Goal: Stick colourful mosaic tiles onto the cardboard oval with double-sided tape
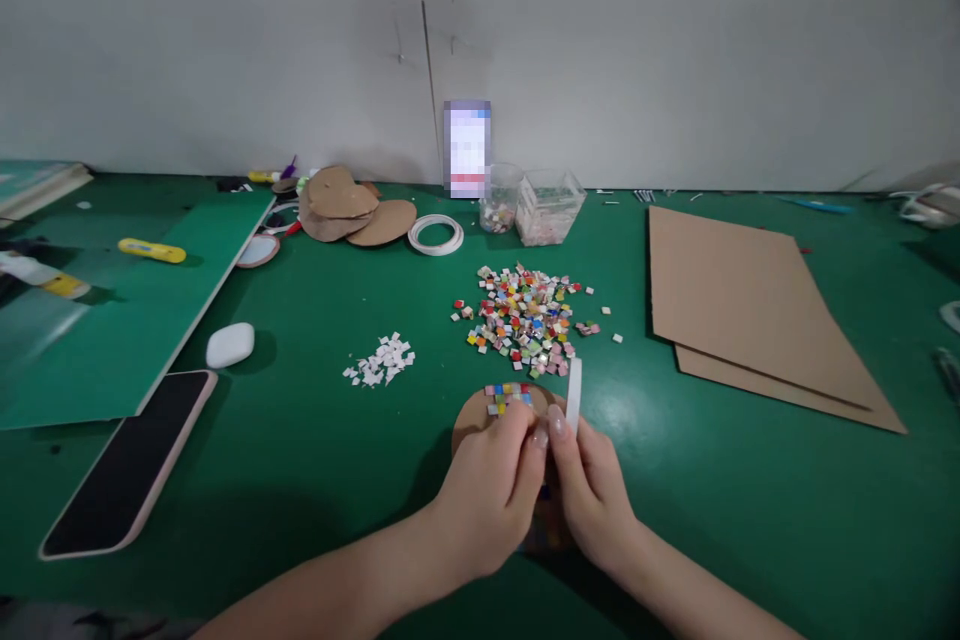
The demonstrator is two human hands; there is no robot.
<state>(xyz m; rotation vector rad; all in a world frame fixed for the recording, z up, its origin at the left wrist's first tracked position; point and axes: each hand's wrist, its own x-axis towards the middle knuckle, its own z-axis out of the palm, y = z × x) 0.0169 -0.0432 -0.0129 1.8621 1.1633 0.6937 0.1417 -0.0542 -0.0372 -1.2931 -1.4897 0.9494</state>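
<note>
My left hand (491, 490) and my right hand (596, 490) meet fingertip to fingertip over a round cardboard piece (466, 420). A narrow white strip (574, 390), perhaps tape, stands up from my closed right fingers. My left thumb and forefinger are pinched together; whatever is between them is hidden. Rows of small coloured square tiles (508, 390) lie on the cardboard's far part, and more show dimly under my hands. Just beyond is a loose heap of mixed mosaic tiles (525, 315). Small white paper scraps (382, 360) lie to the left.
Behind the heap stand a clear cup (500, 205), a clear box (550, 210) and a lit phone (467, 150). A white tape roll (436, 235) and cardboard shapes (337, 205) lie left. Cardboard sheets (742, 295) are right. Far left: dark phone (131, 470), white case (230, 345), yellow cutter (152, 250).
</note>
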